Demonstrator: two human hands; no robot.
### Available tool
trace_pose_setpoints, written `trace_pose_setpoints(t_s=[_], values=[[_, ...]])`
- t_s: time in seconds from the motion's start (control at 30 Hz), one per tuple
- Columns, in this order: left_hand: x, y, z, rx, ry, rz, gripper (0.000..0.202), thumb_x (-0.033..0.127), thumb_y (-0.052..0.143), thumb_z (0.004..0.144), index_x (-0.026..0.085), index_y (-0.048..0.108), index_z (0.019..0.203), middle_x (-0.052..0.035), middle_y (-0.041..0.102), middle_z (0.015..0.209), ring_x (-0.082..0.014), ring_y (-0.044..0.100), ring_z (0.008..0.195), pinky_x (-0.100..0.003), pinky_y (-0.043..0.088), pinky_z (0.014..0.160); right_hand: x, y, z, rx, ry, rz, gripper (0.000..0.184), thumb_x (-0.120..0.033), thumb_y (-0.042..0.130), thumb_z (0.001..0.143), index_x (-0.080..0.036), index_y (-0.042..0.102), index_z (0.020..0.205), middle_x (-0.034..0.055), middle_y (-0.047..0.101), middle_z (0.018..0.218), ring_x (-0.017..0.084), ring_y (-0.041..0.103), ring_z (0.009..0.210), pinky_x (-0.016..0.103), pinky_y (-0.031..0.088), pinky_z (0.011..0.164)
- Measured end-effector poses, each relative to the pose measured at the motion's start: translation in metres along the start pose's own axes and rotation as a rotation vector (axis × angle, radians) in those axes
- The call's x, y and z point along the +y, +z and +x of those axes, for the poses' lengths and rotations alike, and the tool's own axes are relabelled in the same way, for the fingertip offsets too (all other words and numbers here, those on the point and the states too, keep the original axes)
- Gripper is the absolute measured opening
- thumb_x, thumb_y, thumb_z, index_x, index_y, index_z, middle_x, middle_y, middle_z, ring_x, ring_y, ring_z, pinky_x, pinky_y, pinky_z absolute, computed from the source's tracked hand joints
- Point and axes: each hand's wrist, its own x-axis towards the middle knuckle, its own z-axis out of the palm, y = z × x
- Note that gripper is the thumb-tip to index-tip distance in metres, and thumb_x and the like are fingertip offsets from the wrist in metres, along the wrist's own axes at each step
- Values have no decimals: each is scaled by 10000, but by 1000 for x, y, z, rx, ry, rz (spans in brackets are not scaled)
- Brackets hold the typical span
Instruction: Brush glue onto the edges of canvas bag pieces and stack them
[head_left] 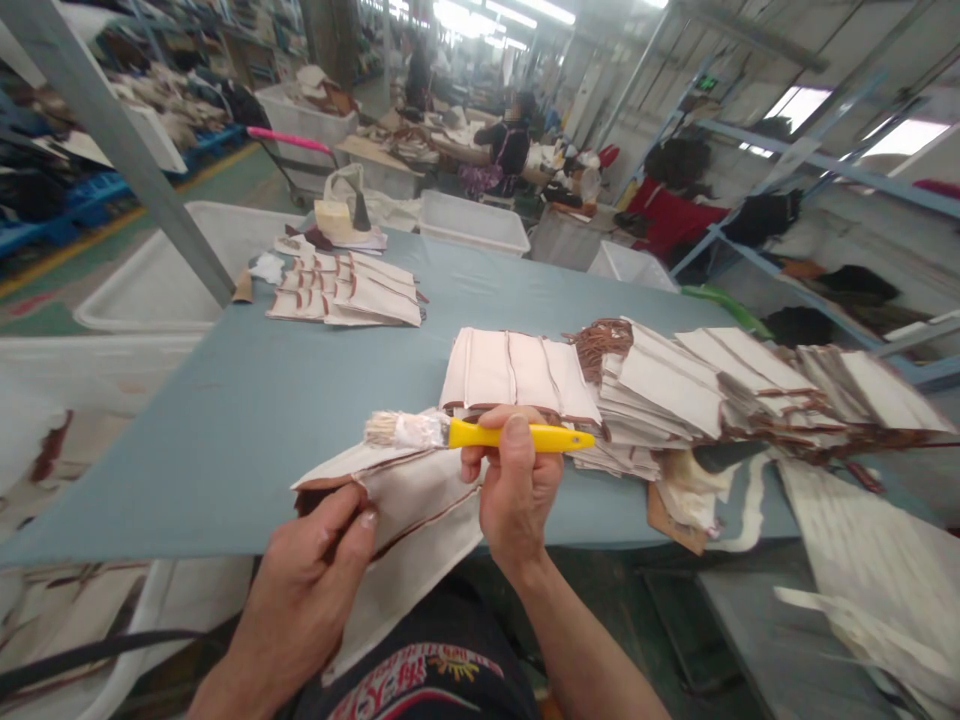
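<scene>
My right hand grips the yellow handle of a glue brush, held level with its pale bristles pointing left. My left hand pinches the near corner of a cream fabric piece with brown edging that hangs over the front edge of the blue-grey table. The bristles hover just above this piece's upper edge. A long overlapping row of similar cream pieces lies right behind the brush.
A second stack of cream pieces sits at the table's far left. White plastic bins stand left and behind. A grey post rises at left. A seated person works in the background. Shelving runs along the right.
</scene>
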Motion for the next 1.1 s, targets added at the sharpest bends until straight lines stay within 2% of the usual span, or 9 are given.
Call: trace_pose_setpoints(t_s=[0.17, 0.27, 0.4, 0.5, 0.6, 0.67, 0.8, 0.97, 1.1], values=[[-25, 10, -3, 128, 665, 404, 221, 143, 500, 1014, 213, 674, 897, -18, 757, 711, -188, 721, 602, -284, 529, 631, -10, -25, 3, 0, 170, -122, 412, -558, 689, 950, -193, 653, 762, -74, 537, 467, 83, 479, 360, 180, 407, 365], [-35, 15, -1, 144, 824, 565, 250, 76, 473, 1020, 190, 662, 903, 0, 681, 617, -184, 664, 519, -317, 472, 571, -21, -29, 4, -28, 206, -209, 409, -548, 682, 937, -191, 653, 738, -67, 542, 437, 89, 480, 337, 185, 402, 346], [-38, 18, 2, 168, 867, 619, 251, 17, 493, 997, 188, 655, 912, -10, 685, 629, -206, 649, 541, -341, 450, 579, -26, -23, 1, -82, 224, -289, 354, -485, 686, 922, -191, 668, 727, -64, 554, 430, 89, 498, 338, 179, 417, 352], [-37, 20, 1, 193, 904, 605, 247, -31, 523, 957, 177, 649, 913, -66, 729, 700, -251, 687, 641, -362, 469, 624, -23, -24, -5, -158, 289, -312, 359, -477, 668, 934, -193, 664, 715, -63, 549, 430, 81, 476, 336, 172, 398, 350], [-39, 23, -2, 203, 902, 601, 275, -55, 515, 944, 185, 624, 866, -66, 687, 664, -259, 641, 627, -377, 469, 632, -22, -30, -8, -220, 326, -341, 386, -491, 647, 954, -194, 654, 707, -63, 533, 424, 77, 449, 335, 176, 390, 358], [-42, 25, -5, 192, 881, 611, 265, -59, 526, 942, 174, 638, 885, -56, 666, 648, -257, 617, 614, -383, 475, 638, -23, -32, -6, -205, 305, -351, 389, -493, 650, 951, -195, 645, 701, -63, 525, 416, 80, 447, 333, 181, 392, 359], [-44, 26, -7, 158, 883, 626, 247, -72, 555, 920, 112, 684, 1021, -120, 756, 772, -292, 710, 735, -399, 537, 716, -27, -32, 0, -131, 255, -344, 379, -494, 668, 929, -198, 637, 695, -71, 508, 403, 85, 448, 328, 187, 406, 357], [-51, 28, -5, 179, 857, 569, 271, -57, 531, 920, 92, 710, 1058, -169, 807, 890, -339, 775, 883, -460, 594, 866, -29, -32, 0, -255, 350, -345, 408, -518, 665, 941, -191, 648, 699, -73, 505, 406, 75, 430, 319, 175, 362, 339], [-58, 29, -5, 162, 869, 563, 292, -32, 593, 910, 110, 725, 1129, -169, 843, 984, -346, 806, 968, -451, 615, 917, -22, -35, 1, -147, 301, -346, 422, -547, 677, 935, -198, 634, 701, -74, 504, 402, 88, 456, 332, 185, 394, 353]])
